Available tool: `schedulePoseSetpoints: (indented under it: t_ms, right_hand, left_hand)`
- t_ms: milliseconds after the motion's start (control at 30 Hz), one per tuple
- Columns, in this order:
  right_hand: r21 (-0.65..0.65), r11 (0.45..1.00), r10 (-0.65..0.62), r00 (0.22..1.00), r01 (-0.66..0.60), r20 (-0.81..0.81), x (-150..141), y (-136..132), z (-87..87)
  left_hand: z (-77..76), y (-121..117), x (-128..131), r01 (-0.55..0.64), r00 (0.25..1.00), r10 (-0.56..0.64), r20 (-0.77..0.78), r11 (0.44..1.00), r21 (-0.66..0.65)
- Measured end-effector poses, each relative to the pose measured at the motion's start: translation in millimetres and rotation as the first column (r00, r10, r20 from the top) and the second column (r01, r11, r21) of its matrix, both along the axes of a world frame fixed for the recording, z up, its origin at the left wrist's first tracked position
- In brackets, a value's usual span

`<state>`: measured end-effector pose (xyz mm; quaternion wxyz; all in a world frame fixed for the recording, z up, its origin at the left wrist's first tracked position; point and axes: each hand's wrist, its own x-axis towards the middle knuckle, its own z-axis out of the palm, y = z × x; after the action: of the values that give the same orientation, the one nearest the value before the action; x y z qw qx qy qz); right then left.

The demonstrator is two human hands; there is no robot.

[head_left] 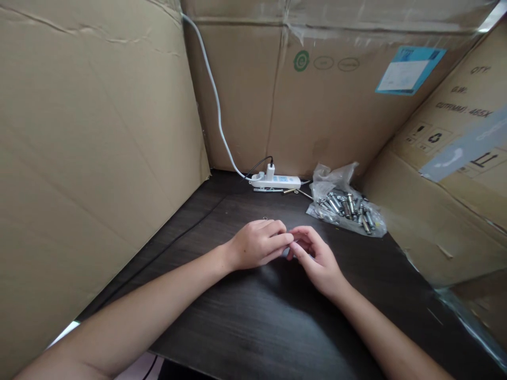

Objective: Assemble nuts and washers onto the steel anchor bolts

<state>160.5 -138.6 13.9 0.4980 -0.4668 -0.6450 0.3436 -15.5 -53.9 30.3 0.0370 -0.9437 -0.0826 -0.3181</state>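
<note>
Over the dark table, my left hand (263,244) and my right hand (317,258) meet at their fingertips. The left fingers are closed together, and what they pinch is hidden. The right thumb and fingers curl inward around a small greyish thing (285,253), mostly covered, whose kind I cannot make out. A small metal ring (265,218) shows just beyond the left knuckles. Farther right lies an open clear plastic bag (335,177) full of metal expansion bolts (348,206).
At the back stands a white power strip (295,182) with a charger (270,172) plugged in. Loose metal rods and bolt parts (289,191) lie along its front. A black cable (186,237) crosses the table's left side. Cardboard walls (245,105) enclose the left, back and right.
</note>
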Motion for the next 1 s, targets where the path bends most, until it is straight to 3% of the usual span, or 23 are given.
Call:
schedulePoseSetpoints:
  t_ms: [133, 233, 367, 500, 667, 800, 1000]
  right_hand:
    - [-0.111, 0.984, 0.127, 0.987, -0.138, -0.098, -1.8, 0.3, -2.1]
    - [-0.114, 0.982, 0.139, 0.985, -0.150, -0.102, -1.2, 0.5, -3.3]
    - [-0.008, 1.000, -0.006, 0.992, 0.008, 0.126, 2.4, 1.4, -4.7]
    - [0.098, 0.991, -0.123, 0.924, 0.093, 0.363, 6.1, 1.8, -6.2]
    - [0.209, 0.978, -0.126, 0.854, 0.021, 0.504, 6.8, 0.4, -3.3]
    - [0.246, 0.969, -0.123, 0.811, -0.026, 0.571, 5.6, -0.2, -0.2]
    - [0.226, 0.973, -0.104, 0.802, -0.039, 0.589, 4.7, 0.0, -0.2]
  left_hand:
    - [-4.5, -0.4, 0.8, 0.009, 1.000, -0.009, 0.016, 1.000, 0.017]
    - [-5.3, -2.2, 1.7, 0.019, 0.999, -0.019, 0.030, 1.000, 0.000]
    - [3.1, 2.5, -3.3, 0.006, 0.998, -0.013, -0.059, 0.992, -0.130]
    - [6.9, 25.1, -17.5, -0.171, 0.978, 0.123, -0.166, 0.933, -0.317]
    - [-12.0, 51.2, -26.6, -0.354, 0.929, 0.265, -0.257, 0.839, -0.413]
    - [-23.9, 55.4, -22.6, -0.353, 0.931, 0.267, -0.249, 0.834, -0.424]
    - [-27.5, 57.7, -20.4, -0.372, 0.923, 0.284, -0.260, 0.828, -0.420]
